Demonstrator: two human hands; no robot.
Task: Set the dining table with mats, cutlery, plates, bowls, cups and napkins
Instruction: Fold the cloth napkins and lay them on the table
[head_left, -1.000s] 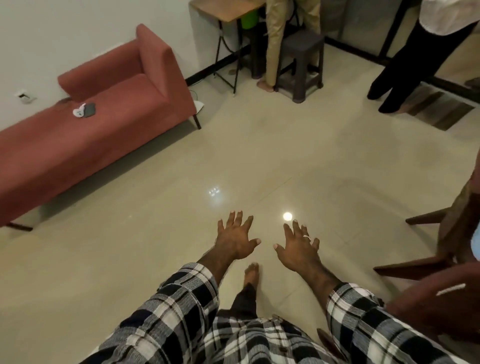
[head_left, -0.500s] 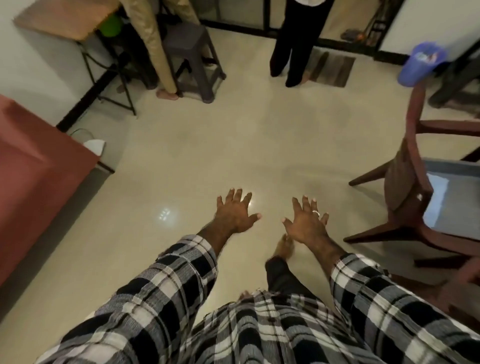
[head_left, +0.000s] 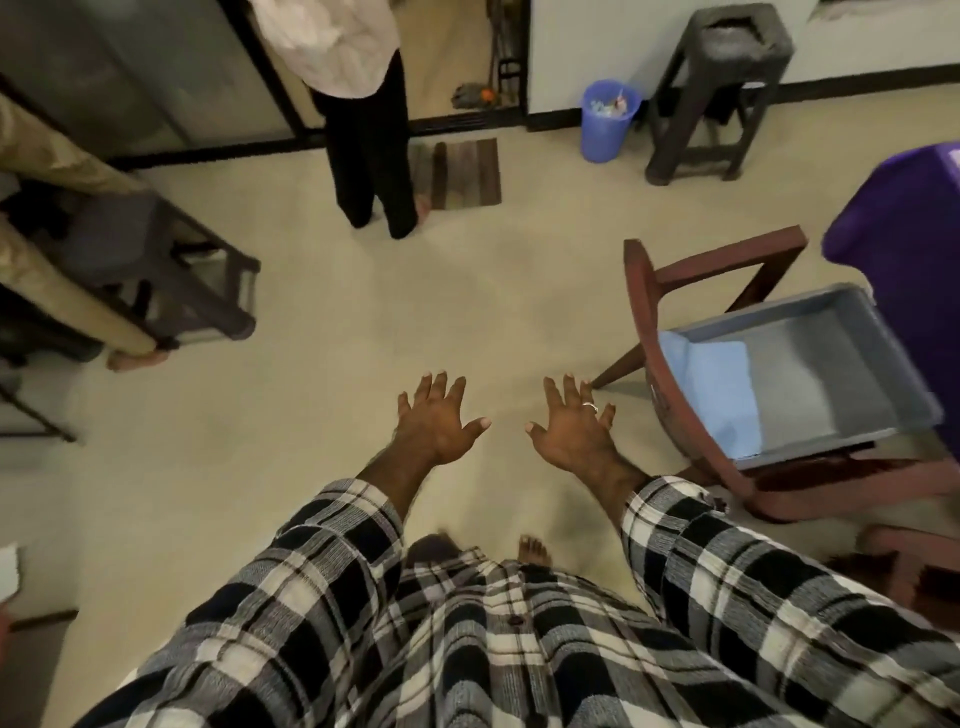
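Hands lead here: the left hand (head_left: 435, 423) and right hand (head_left: 571, 428) reach out over the bare floor (head_left: 322, 395) with fingers spread, each grip wide and holding nothing. No mats, cutlery, plates, bowls, cups or napkins show; a grey tray (head_left: 852, 332) on the wooden chair (head_left: 657, 332) holds something pale blue, perhaps a folded cloth. Likely the fetching step is in hand, so next comes turning to the purple-draped worktop (head_left: 904, 249) or tray.
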